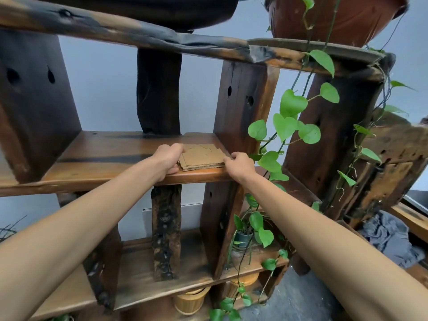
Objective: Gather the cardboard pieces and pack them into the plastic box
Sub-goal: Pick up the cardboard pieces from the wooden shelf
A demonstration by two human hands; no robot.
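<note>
A flat stack of brown cardboard pieces (202, 156) lies on the middle wooden shelf (104, 158), close to its front edge and beside a dark upright post. My left hand (168, 159) grips the stack's left edge, fingers curled over it and thumb under the corner. My right hand (238, 164) pinches the stack's right front corner with curled fingers. The stack still rests on the shelf board. No plastic box shows in this view.
The rustic shelf unit has dark posts (243, 103) on both sides of the stack. A trailing green vine (289, 126) hangs just right of my right hand. A large brown pot (335, 17) stands on top. A small potted plant (243, 237) and wicker baskets (192, 300) sit lower down.
</note>
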